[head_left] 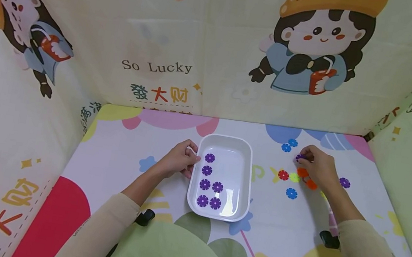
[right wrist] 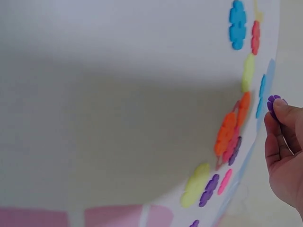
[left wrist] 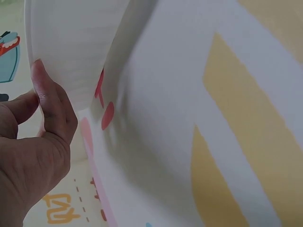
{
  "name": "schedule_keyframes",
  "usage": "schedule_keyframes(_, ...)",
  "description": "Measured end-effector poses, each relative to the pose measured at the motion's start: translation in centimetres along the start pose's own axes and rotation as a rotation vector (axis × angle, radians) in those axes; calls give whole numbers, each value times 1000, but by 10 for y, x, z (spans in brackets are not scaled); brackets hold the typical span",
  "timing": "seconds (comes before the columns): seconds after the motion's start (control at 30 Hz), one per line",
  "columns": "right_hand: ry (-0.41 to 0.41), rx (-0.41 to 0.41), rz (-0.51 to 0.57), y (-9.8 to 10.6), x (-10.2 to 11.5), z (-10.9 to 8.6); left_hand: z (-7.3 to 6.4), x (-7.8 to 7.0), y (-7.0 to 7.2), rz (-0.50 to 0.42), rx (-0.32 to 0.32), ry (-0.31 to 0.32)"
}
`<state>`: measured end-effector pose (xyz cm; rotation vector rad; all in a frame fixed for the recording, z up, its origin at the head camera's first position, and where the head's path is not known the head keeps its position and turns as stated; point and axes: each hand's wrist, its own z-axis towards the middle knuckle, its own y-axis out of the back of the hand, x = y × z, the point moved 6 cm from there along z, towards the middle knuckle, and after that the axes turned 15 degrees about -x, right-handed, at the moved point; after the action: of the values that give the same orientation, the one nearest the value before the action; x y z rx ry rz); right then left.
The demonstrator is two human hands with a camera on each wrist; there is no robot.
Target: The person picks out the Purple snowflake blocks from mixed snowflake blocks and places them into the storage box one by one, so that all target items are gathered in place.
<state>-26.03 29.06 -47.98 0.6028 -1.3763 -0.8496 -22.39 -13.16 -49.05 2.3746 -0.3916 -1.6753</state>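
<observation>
A white tray stands mid-table with several purple snowflake discs lying inside along its left side. My left hand pinches the tray's left rim; in the left wrist view, thumb and fingers close on the edge of the tray wall. Over to the right, my right hand holds one purple snowflake disc between thumb and fingers, raised above the table. Beneath and beside that hand lie loose discs, among them orange ones, partly hidden by it in the head view.
Blue discs lie nearer me and farther back, with a red disc and a yellow-green disc between. Another purple disc sits right of the right hand. Printed cloth walls enclose the table's back and sides.
</observation>
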Motion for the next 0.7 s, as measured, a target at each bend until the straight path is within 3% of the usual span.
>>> schedule_keyframes(0.37, 83, 11, 72, 12, 30, -7, -1, -2, -1, -4, 2, -1)
schedule_keyframes(0.7, 209, -3, 89, 9, 70, -15, -1, -2, 0, 0, 0, -2)
